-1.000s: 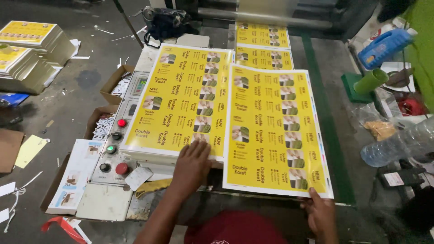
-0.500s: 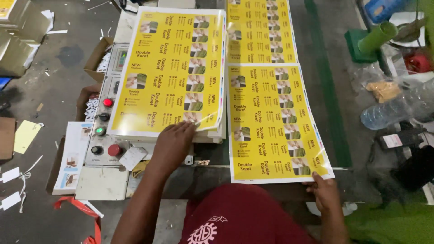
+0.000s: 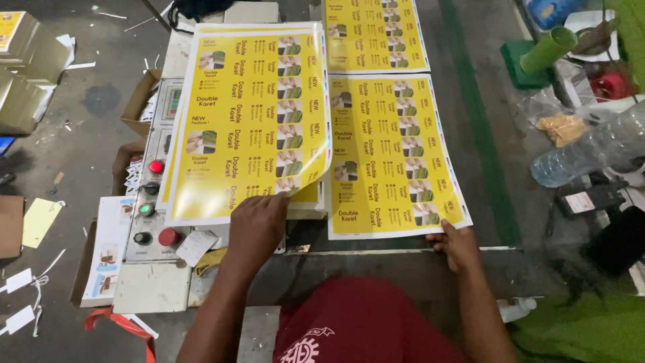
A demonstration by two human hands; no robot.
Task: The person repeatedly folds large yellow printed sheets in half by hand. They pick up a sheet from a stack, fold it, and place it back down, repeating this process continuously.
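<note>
Dark worktop [image 3: 497,168] with a green stripe along its length, bearing a run of printed sheets. Left of that stripe, flat on the worktop: a glossy yellow label sheet [image 3: 393,154], rectangular, white-margined, printed in rows of dark text blocks and small product pictures, a thin colour bar down its right edge. Beyond it, farther from the body, another like sheet [image 3: 373,33]. Left again of the flat sheet, a stack of the same yellow sheets [image 3: 242,121] atop the machine's edge, its top sheet curled up at the near right corner, shine on the curl. Left of the stack, a grey control panel [image 3: 153,202] with red and green buttons. Right of the stripe, a clear plastic bottle [image 3: 591,151] lying on its side.

Left hand [image 3: 259,225] at the stack's near edge, fingers pinched on the lifted corner of the top sheet. Right hand [image 3: 457,243] at the flat sheet's near right corner, fingertips pressing its margin, not clenched.
</note>
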